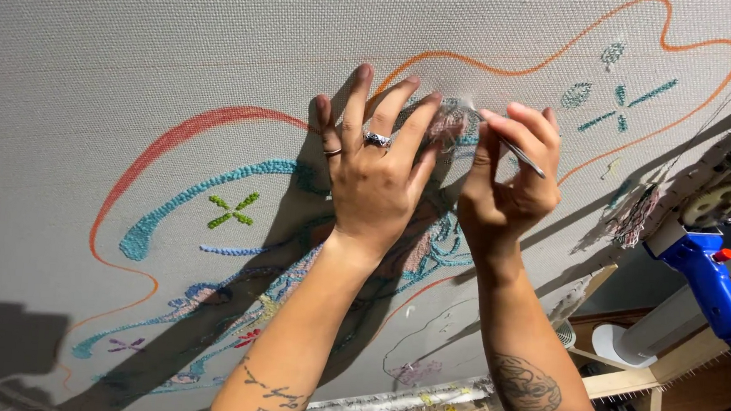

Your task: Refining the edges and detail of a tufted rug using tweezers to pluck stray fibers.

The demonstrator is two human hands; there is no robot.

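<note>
Two forearms rose from the bottom of the frame to a stretched grey tufting cloth (pixel 74 40) that filled most of the view. At centre, the left hand (pixel 376 168) lay flat on the fabric, fingers spread and holding nothing, ringed fingers bracing the weave just beside a fuzzy patch of pale yarn (pixel 449 122). Touching that patch from the right, the right hand (pixel 508 184) was pinched shut on a thin metal tool (pixel 522 155), its tip at the loose fibres. Doing this well probably meant keeping the cloth taut under the flat hand and picking only stray fibres, sparing neighbouring teal loops. Farther off, at the right edge, hung a blue tufting gun (pixel 708 278).
</note>
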